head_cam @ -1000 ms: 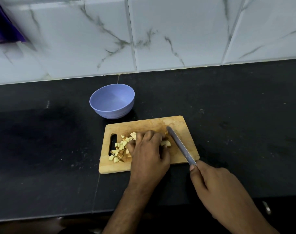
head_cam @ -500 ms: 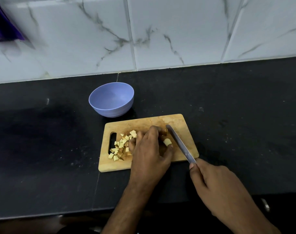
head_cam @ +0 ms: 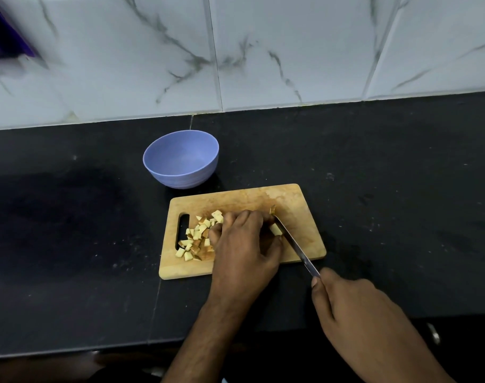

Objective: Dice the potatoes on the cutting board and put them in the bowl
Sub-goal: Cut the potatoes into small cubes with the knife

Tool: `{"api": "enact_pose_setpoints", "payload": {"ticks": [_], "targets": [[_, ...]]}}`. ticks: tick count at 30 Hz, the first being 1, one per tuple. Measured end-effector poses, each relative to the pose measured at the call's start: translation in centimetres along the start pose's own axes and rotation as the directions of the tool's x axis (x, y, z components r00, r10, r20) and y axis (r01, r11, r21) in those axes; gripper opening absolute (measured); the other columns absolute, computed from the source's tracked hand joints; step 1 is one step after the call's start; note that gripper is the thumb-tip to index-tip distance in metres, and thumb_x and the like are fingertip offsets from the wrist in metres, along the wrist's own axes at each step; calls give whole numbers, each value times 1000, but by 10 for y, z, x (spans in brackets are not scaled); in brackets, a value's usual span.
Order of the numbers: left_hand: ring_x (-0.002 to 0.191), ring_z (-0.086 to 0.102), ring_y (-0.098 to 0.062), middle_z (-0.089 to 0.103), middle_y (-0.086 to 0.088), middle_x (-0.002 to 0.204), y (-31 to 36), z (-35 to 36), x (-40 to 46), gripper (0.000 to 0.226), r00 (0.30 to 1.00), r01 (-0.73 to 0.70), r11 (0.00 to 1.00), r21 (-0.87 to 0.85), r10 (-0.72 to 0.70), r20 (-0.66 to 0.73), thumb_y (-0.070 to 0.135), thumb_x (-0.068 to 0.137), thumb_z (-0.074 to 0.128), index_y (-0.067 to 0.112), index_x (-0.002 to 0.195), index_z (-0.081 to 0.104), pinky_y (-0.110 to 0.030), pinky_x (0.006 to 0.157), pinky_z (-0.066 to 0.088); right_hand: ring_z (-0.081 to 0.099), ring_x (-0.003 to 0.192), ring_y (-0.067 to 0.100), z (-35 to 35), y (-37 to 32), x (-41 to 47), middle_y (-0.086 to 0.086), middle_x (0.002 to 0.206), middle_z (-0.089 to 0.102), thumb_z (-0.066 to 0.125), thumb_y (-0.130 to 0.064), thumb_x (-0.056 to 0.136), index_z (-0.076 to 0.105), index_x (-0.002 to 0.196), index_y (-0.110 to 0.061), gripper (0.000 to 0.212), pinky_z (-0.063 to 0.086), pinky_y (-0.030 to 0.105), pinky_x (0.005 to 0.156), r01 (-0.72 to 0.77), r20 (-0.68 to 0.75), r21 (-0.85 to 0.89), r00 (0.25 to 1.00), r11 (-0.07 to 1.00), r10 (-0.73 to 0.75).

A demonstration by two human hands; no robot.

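A wooden cutting board point(head_cam: 296, 205) lies on the black counter. A pile of diced potato point(head_cam: 198, 239) sits on its left half, by the handle slot. My left hand point(head_cam: 244, 244) rests curled on the board's middle, fingers bent over a potato piece point(head_cam: 275, 230) that shows at its right side. My right hand point(head_cam: 357, 308) grips the handle of a knife point(head_cam: 296, 246); the blade lies against that piece, tip toward the board's far side. A small scrap point(head_cam: 272, 209) sits at the knife tip. The empty lavender bowl point(head_cam: 180, 158) stands just behind the board's left corner.
The black counter point(head_cam: 70, 217) stretches wide on both sides of the board. A marble-tiled wall point(head_cam: 263, 51) rises behind it. A purple object point(head_cam: 3, 37) shows at the top left corner. The counter's front edge runs under my forearms.
The knife blade has come in closer to my left hand and now sits against the held potato piece. My left hand stays curled on the board's middle. The diced pile is unchanged.
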State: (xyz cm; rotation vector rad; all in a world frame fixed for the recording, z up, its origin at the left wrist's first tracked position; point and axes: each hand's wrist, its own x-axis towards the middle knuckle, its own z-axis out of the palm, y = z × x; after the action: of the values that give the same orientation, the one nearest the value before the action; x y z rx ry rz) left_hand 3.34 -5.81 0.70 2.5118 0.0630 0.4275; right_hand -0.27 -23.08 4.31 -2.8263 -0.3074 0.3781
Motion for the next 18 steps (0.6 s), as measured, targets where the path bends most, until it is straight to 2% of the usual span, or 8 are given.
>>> {"api": "enact_pose_setpoints", "payload": {"ticks": [3,5,8,10,13,15,18], "targets": [[118,41,-1,58,24,113,-1,1,0,30,1000,-7,1000,4,7,-1,44,87,66,36,115,60,-34,102,21,53,61,6,-3,-3,0,-4,76,55,23,-46,106,37,95,-34,22,36,20,51,-3,31,-12,1000,1000,3],[117,41,-1,58,24,113,-1,2,0,30,1000,-7,1000,-2,7,-6,43,87,66,36,115,60,-34,100,21,53,61,7,-4,-2,1,-3,75,56,24,-45,106,38,95,-33,21,37,21,51,7,39,-5,999,1000,-7],[116,42,-2,59,23,112,-1,3,0,28,1000,1,1000,-7,-2,-10,43,86,66,36,113,60,-36,102,23,59,69,8,-4,-2,5,-4,80,58,25,-42,107,45,104,-29,24,51,27,64,0,66,-4,998,1000,0],[114,44,-3,59,23,110,-1,4,0,24,1000,5,1000,-7,-5,-18,43,86,65,36,109,59,-37,102,24,62,76,12,-4,-4,10,-5,86,59,27,-38,108,46,112,-26,23,54,33,73,14,101,-27,995,1000,-11],[112,44,-3,59,23,109,0,4,0,21,1000,18,1000,-16,-18,-13,42,86,65,36,105,57,-37,102,26,60,77,16,-3,-4,14,-5,90,58,31,-33,108,44,117,-22,19,47,31,68,47,109,-73,993,996,-39],[111,44,-3,58,23,109,0,4,0,24,1000,22,1000,-16,-22,-18,41,85,65,36,106,55,-37,100,27,63,78,15,-3,-1,13,-4,89,60,29,-32,108,44,115,-22,19,50,32,68,63,98,-91,994,994,-54],[111,42,-4,55,22,111,2,4,1,29,999,34,999,16,-33,-18,45,86,62,36,112,54,-35,97,26,63,80,15,-7,0,4,-3,89,60,24,-39,108,42,108,-26,22,55,35,76,29,153,-67,988,997,-19]]}}
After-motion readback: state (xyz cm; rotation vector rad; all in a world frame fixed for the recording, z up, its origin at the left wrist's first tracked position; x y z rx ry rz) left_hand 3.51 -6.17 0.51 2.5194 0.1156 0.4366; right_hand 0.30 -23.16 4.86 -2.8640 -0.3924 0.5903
